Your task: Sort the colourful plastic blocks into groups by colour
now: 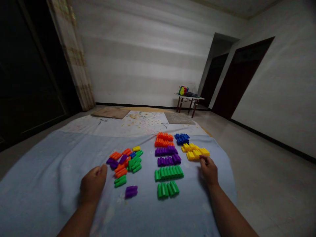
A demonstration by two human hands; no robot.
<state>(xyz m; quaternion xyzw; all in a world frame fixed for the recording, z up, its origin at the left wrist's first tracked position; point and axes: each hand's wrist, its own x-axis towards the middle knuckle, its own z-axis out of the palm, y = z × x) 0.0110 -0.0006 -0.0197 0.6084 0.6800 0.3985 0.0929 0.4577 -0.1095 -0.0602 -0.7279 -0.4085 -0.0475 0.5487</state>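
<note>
My right hand (209,169) is closed in a pinch at the near right end of the yellow plastic pieces (194,155), its fingertips on the rightmost yellow piece (204,152). My left hand (93,184) is curled into a fist over the cloth, with no piece showing in it. Just right of that fist lies a loose mixed pile (125,161) of ribbed orange, purple, green, blue and yellow pieces. A separate purple piece (131,191) lies nearer to me. Between my hands stand rows of orange (164,143), purple (169,160) and green pieces (169,172), with blue pieces (182,138) behind the yellow ones.
A light blue cloth (74,158) covers the surface, with a white floral cloth (145,123) beyond. A brown board (110,113) and a grey mat (179,118) lie at the far edge. A small table (190,96) with a colourful bag (183,90) stands by the wall.
</note>
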